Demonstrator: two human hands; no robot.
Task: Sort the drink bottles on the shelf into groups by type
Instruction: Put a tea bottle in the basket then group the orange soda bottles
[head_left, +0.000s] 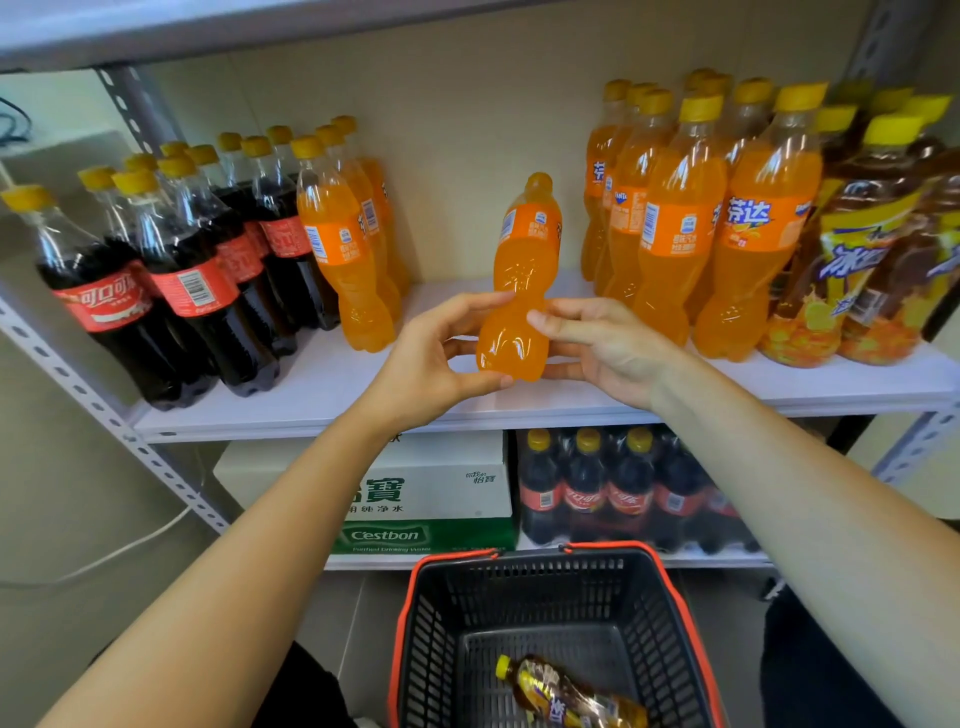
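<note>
I'm holding orange soda bottle (524, 249) | left hand (431, 358) and right hand (602, 343) both gripping its base | above shelf (322, 400)

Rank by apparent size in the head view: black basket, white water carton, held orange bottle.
1. black plastic basket with red rim, though it is nearest the camera
2. white cardboard water carton
3. orange plastic soda bottle
</note>
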